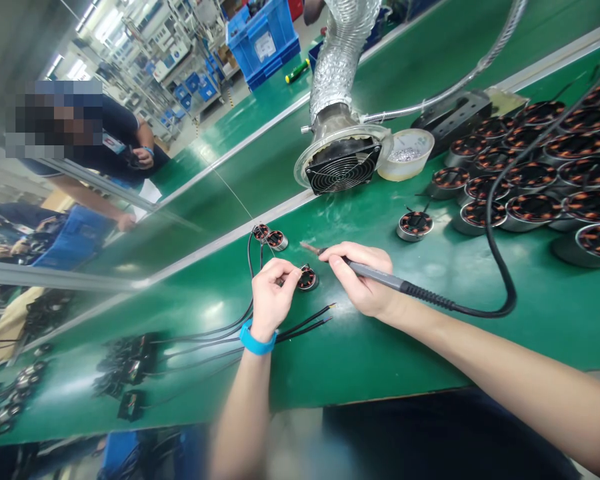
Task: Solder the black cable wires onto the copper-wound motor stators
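My right hand [363, 277] grips a grey-and-black soldering iron [375, 275] like a pen, its tip pointing left. My left hand [273, 293], with a blue wristband [257, 339], is pinched closed on a thin strand of solder wire [236, 193] that runs down from above. Just beyond its fingertips sits a small round motor stator [308, 279] with copper windings, partly covered by the fingers. The iron's tip is a little above and apart from this stator. Two more wound stators [277, 241] stand behind my left hand, close to black cables.
Black cables [310, 323] with bare ends lie under my left wrist. An extraction fan with grille [343, 170] hangs ahead on a foil duct. A white tub [407, 157], a single stator [415, 225] and several rows of stators stand right. The iron's cord loops there. Co-workers sit left.
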A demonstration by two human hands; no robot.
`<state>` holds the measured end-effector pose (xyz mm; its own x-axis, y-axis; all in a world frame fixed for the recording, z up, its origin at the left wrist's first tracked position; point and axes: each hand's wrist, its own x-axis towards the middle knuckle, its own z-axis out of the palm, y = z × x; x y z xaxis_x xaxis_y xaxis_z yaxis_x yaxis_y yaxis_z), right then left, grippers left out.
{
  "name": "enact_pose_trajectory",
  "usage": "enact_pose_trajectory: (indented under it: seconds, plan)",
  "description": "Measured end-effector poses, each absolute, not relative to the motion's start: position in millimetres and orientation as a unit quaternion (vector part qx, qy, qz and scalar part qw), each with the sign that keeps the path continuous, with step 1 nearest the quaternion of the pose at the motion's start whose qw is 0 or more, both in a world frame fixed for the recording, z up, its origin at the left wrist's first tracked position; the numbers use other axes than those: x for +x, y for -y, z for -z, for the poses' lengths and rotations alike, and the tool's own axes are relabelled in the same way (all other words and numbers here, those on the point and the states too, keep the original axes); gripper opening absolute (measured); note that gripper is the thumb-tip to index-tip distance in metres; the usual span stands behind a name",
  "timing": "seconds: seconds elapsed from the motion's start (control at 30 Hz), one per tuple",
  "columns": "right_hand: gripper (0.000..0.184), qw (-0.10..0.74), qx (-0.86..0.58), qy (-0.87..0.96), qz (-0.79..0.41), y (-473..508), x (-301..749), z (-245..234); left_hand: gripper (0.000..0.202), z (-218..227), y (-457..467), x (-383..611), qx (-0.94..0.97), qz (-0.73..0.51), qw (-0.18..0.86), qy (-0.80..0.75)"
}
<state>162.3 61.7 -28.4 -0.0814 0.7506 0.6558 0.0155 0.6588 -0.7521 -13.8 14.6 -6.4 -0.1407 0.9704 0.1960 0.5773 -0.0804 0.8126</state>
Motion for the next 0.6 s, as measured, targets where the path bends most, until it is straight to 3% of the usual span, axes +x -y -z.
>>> enact_pose_trajectory:
  seconds: [0.23,0.43,0.6]
  plan:
    - [0.018,0.534,-0.323,0.721,-0.300,-62,157,37,0.020,6,-15,-14,0.614,-0.412,0.238,-0.629]
    - [0.055,0.466,-0.318,0.757,-0.330,-61,155,44,0.019,8,-15,-15,0.613,-0.413,0.241,-0.629]
    - [0.072,0.421,-0.269,0.777,-0.384,-61,151,55,0.018,10,-13,-16,0.611,-0.411,0.252,-0.628]
